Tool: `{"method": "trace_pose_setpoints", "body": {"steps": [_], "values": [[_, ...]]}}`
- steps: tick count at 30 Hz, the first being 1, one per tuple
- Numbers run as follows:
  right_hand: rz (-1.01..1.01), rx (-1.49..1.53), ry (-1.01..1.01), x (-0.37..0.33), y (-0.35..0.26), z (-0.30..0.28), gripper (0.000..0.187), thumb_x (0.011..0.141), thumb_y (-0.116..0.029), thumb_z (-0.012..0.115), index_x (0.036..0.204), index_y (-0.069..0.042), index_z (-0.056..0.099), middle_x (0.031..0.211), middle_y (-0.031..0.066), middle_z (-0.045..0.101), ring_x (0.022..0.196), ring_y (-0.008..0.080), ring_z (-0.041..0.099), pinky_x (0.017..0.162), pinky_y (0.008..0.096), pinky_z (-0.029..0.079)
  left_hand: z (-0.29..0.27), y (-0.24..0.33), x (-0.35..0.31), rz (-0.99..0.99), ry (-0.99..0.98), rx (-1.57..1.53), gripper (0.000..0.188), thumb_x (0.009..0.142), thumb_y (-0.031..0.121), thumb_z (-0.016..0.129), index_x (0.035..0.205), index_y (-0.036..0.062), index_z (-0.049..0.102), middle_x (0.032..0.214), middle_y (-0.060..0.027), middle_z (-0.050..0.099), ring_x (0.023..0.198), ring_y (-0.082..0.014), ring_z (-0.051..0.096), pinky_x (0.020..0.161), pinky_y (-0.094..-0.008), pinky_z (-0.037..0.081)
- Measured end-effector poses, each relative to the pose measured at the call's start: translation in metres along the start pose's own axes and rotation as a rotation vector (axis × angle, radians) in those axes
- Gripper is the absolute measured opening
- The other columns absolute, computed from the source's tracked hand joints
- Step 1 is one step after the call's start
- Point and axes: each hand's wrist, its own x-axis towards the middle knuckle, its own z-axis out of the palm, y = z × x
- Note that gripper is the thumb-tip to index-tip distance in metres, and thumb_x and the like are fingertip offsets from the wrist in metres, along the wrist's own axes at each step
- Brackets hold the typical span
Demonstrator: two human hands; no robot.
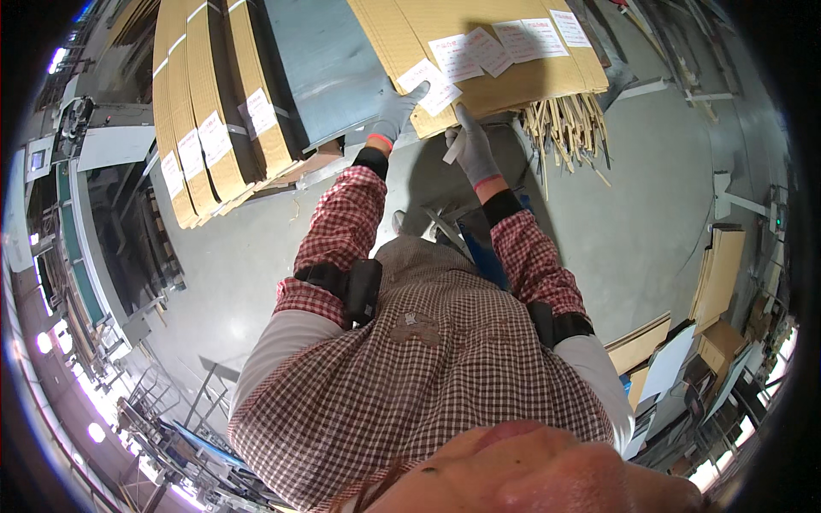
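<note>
My left hand (397, 113), in a grey glove with a red cuff, rests at the near edge of a flat cardboard stack (402, 34). Its thumb lies on the corner of a white printed label (429, 86), with the fingers apart from it. Just to the right, in front of the stack's edge, my right hand (475, 154) wears a matching glove. One finger points up toward the cardboard, while the others are closed on a small white paper strip (452, 152). More white labels (500, 47) lie in an overlapping row across the cardboard.
Strapped cardboard bundles (205, 103) with labels stand at the left, beside a dark grey flat panel (325, 68). Thin wooden sticks (569, 128) jut out under the stack at the right. Machine frames (120, 214) stand far left; boards (718, 274) lean at the right.
</note>
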Motion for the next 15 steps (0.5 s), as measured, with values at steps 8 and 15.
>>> {"method": "trace_pose_setpoints", "body": {"steps": [8,15], "values": [[-0.133,-0.141,-0.08,0.003,0.03,-0.028,0.02,0.084,-0.024,0.066,0.095,-0.011,0.058,0.077,-0.0017,0.05,0.062,0.0059,0.045,0.052,0.0201,0.04,0.009,0.021,-0.021,-0.085,0.09,0.091,0.079,0.07,0.022,0.082,0.127,-0.0014,0.032,0.116,-0.0145,0.055,0.096,-0.0215,0.059,0.084,-0.0305,0.05],[0.627,-1.299,-0.37,-0.081,-0.064,-0.058,0.024,0.084,-0.016,0.063,0.103,-0.003,0.057,0.089,0.0065,0.06,0.07,0.0139,0.057,0.053,0.0302,0.048,0.042,-0.009,-0.159,-0.314,0.046,0.332,0.102,0.065,0.044,0.08,0.131,-0.0091,0.023,0.131,-0.0296,0.027,0.117,-0.0378,0.044,0.087,-0.038,0.049]]}}
